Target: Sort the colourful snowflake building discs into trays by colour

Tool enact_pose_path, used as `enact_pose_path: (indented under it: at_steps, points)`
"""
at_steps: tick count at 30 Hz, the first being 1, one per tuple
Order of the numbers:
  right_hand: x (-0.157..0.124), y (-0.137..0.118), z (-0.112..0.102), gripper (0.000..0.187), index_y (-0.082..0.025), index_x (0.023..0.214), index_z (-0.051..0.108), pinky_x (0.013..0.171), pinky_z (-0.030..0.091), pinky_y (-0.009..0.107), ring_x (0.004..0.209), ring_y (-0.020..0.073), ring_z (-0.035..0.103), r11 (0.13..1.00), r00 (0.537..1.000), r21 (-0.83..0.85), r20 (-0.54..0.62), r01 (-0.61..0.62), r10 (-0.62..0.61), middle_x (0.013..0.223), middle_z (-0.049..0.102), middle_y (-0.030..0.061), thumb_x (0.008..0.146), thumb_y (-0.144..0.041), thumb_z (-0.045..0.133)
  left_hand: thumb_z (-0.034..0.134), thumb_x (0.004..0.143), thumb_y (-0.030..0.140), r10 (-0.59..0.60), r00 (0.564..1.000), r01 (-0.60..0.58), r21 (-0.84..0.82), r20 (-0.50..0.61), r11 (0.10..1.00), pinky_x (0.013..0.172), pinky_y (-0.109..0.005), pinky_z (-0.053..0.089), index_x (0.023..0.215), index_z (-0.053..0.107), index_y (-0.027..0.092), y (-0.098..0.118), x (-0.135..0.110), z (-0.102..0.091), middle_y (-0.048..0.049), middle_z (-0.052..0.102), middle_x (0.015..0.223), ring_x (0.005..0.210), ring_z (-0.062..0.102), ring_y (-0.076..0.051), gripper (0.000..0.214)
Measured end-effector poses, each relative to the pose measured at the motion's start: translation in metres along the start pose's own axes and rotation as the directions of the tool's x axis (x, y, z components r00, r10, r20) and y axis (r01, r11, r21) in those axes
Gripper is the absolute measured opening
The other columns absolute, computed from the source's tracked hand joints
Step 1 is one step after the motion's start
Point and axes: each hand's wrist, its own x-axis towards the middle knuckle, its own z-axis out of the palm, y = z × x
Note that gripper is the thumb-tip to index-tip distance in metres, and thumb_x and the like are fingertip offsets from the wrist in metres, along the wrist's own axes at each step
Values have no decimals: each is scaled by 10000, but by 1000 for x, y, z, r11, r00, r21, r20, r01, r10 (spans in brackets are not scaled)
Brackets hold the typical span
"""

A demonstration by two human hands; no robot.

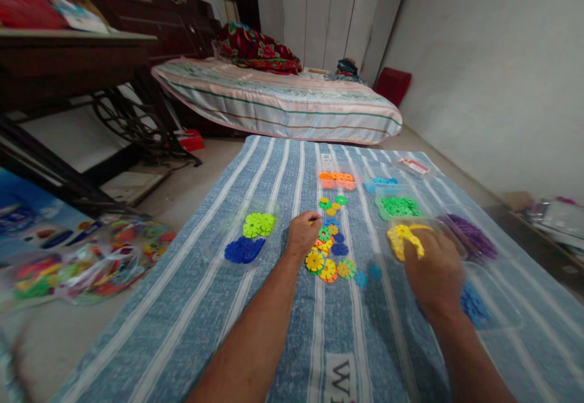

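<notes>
My left hand [303, 234] is closed in a pinch above the middle of the cloth; a speck of yellow shows at its fingertips, too small to name. Just right of it lies a loose group of flower-shaped plastic discs [327, 269] in yellow, orange, green and blue, some overlapping. My right hand [434, 269] reaches down into a clear box [393, 256] of yellow discs [400, 239]. Its fingers touch the yellow discs, but blur and the back of the hand hide their grip. Beside that hand is a box of blue discs [474, 303].
Boxes of green [401, 206], orange [336, 179] and purple discs [472, 236] stand on the right half. At left a clear box holds lime [259, 225] and dark blue discs [244, 250]. Bags of colourful pieces [109, 263] lie on the floor. A bed [283, 102] stands beyond.
</notes>
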Motion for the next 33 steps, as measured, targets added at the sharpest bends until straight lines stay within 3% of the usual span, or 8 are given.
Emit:
enact_pose_path:
  at_steps: [2, 4, 8, 13, 19, 26, 31, 33]
  points:
    - [-3, -2, -4, 247, -162, 956, 615, 854, 416, 348, 935, 239, 567, 999, 998, -45, 64, 0, 3, 959, 647, 115, 892, -298, 419, 536, 748, 225, -2, 1000, 2, -2, -2, 1000, 813, -249, 485, 778, 691, 190, 0, 0, 0, -6, 712, 810, 792, 646, -143, 161]
    - [-13, -10, -5, 248, -173, 961, 624, 816, 420, 321, 891, 222, 582, 999, 971, -21, 236, 36, -30, 946, 657, 98, 902, -289, 413, 542, 745, 229, -7, 1000, 7, -2, -3, 1000, 803, -247, 487, 773, 691, 193, -1, 0, 1, -4, 712, 800, 791, 645, -144, 156]
    - [-32, -31, -1, 249, -162, 1015, 631, 799, 403, 305, 910, 222, 580, 994, 813, -31, 578, 101, -65, 972, 656, 97, 891, -193, 418, 547, 741, 226, -15, 1000, 15, -2, -3, 1000, 782, -238, 489, 772, 692, 194, -1, 1, 1, -1, 712, 786, 793, 644, -143, 152]
    - [-38, -38, 2, 283, -177, 968, 643, 769, 371, 292, 911, 223, 563, 991, 691, -62, 722, 119, -38, 928, 638, 82, 851, -78, 404, 538, 744, 216, -7, 1000, 7, 10, -2, 1000, 795, -241, 486, 776, 694, 189, 1, 1, 0, -8, 715, 806, 791, 647, -143, 162]
    - [-35, -36, 4, 260, -190, 905, 646, 767, 363, 278, 910, 211, 548, 999, 714, -27, 700, 42, -11, 914, 623, 71, 840, -82, 419, 534, 751, 227, -1, 1000, 1, 22, 2, 1000, 818, -248, 481, 787, 697, 189, 2, 1, -1, -11, 720, 831, 797, 648, -145, 171]
    - [-34, -21, 9, 173, -186, 851, 649, 728, 412, 269, 820, 188, 582, 971, 758, 162, 652, -177, 29, 850, 628, 50, 766, -136, 506, 543, 745, 224, 1, 1000, -1, 24, 7, 1000, 834, -247, 478, 784, 696, 200, 2, 1, 0, -8, 721, 833, 809, 648, -144, 159]
    - [-32, -24, 4, 132, -208, 793, 646, 644, 427, 250, 688, 160, 596, 857, 718, 337, 694, -390, 54, 725, 641, -5, 738, -190, 527, 544, 744, 225, -3, 1000, 3, 20, 12, 1000, 813, -244, 482, 771, 696, 202, 1, 1, 0, -7, 719, 805, 801, 647, -145, 157]
    - [-31, -28, 5, 170, -211, 843, 660, 636, 416, 239, 670, 151, 594, 860, 685, 323, 728, -395, 41, 709, 641, -15, 724, -183, 543, 543, 741, 227, -6, 1000, 6, 17, 11, 1000, 801, -242, 484, 773, 697, 202, 1, 1, 0, -3, 717, 798, 793, 646, -143, 159]
